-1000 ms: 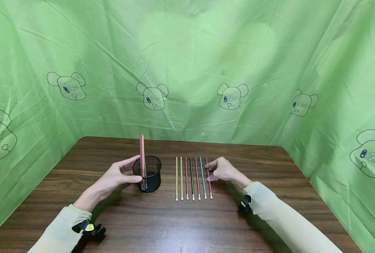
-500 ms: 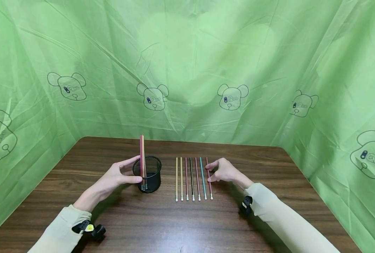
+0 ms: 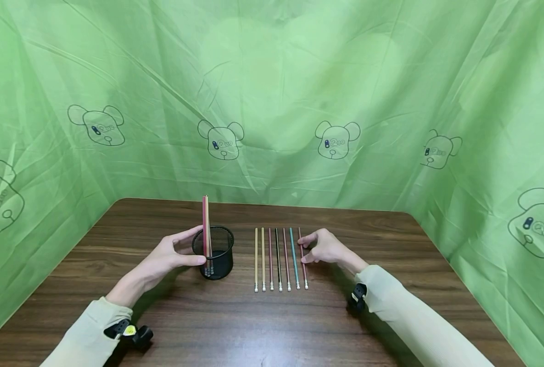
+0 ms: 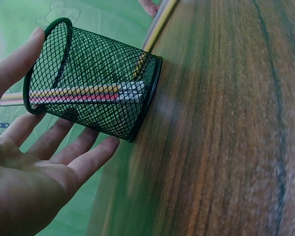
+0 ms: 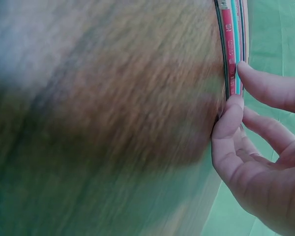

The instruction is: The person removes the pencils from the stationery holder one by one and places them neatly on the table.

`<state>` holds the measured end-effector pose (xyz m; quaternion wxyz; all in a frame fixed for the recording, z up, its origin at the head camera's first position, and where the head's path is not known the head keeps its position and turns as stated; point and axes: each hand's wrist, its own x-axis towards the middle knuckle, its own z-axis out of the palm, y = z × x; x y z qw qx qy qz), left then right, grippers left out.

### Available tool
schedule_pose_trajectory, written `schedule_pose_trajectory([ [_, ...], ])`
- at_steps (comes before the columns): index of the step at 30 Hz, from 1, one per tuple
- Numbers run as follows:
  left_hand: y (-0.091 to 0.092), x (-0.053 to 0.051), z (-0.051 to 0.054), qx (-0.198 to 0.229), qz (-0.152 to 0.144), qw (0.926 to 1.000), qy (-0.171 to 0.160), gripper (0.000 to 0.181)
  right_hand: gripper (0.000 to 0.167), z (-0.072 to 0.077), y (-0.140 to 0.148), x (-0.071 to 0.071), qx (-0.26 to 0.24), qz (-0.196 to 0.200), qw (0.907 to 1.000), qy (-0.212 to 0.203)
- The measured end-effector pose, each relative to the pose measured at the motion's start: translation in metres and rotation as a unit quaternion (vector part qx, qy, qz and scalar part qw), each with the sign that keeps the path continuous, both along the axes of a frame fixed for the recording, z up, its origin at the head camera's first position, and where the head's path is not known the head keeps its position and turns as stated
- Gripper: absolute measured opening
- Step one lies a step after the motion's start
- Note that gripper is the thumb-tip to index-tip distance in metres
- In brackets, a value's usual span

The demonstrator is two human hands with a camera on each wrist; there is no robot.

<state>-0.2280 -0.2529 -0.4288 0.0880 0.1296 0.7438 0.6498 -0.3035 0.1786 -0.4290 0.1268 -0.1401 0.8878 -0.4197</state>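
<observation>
A green cloth (image 3: 272,66) hangs in folds behind and on both sides of the brown wood-grain table (image 3: 207,326) before you. Line-drawn animal heads (image 3: 338,133) with round ears repeat across it, with small dark-blue marks and outlined lettering too unclear to read firmly. In the right wrist view, pale print runs along a red pencil (image 5: 229,39), too small to make out.

Your left arm comes in from the near left, and your left hand (image 3: 170,253) holds the black mesh holder (image 3: 223,261), thumb at the rim on the near side, fingers round the far side. The holder stands upright, left of the middle, with a few pink and yellow pencils (image 3: 205,219) at its left side, eraser ends down.

To its right lie seven pencils in a row, eraser ends near, among them two yellow pencils (image 3: 256,260) at the left, a black pencil (image 3: 278,257), a teal pencil (image 3: 294,260) and the dark pink rightmost pencil (image 3: 306,278). Your right arm reaches in from the near right; your right hand (image 3: 325,247) is bent, thumb and forefinger at the rightmost pencil, the forefinger farther away. Whether they pinch it, you cannot tell
</observation>
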Motion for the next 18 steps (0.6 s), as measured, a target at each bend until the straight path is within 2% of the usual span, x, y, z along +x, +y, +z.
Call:
schedule_pose_trajectory([
  [18,0.0002,0.0006,0.0,0.006,-0.004,1.0,-0.001,0.086,0.048,0.0026,0.0015,0.0048,-0.004,-0.004,0.9999,0.009],
])
